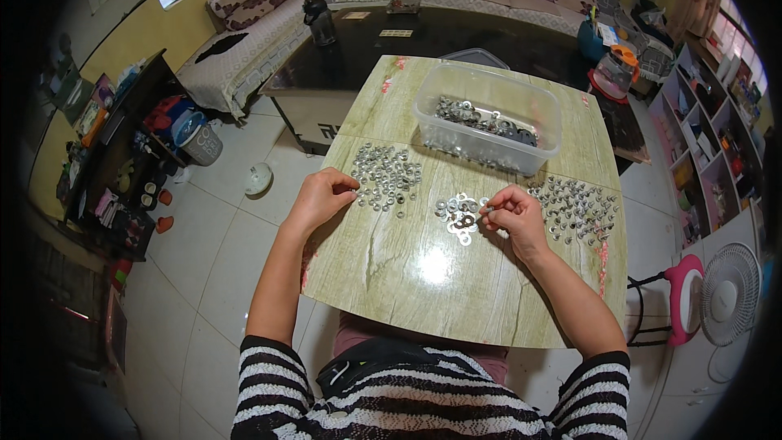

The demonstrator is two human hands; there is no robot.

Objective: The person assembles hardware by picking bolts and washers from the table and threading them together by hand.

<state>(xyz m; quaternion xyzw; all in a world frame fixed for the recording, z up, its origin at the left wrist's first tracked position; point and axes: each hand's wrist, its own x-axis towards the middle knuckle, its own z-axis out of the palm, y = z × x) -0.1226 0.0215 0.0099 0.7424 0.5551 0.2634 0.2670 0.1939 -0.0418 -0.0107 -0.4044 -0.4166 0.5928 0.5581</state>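
My left hand [324,198] is at the left edge of a pile of small metal nuts [384,178], thumb and forefinger pinched together. Whatever lies between those fingertips is too small to name. My right hand [516,220] pinches a small metal piece beside a heap of flat washers [461,218]; its exact kind is hard to make out. To the right of that hand, many small bolts [577,210] are spread out, most with their shanks pointing up. All three groups rest on the wood-patterned table [391,281].
Behind the piles stands a clear plastic bin [547,110] with loose metal parts inside. A dark table [456,33] with a black-lidded jug [319,23] is beyond. At the right are a pink chair [683,300] and a white fan [727,292].
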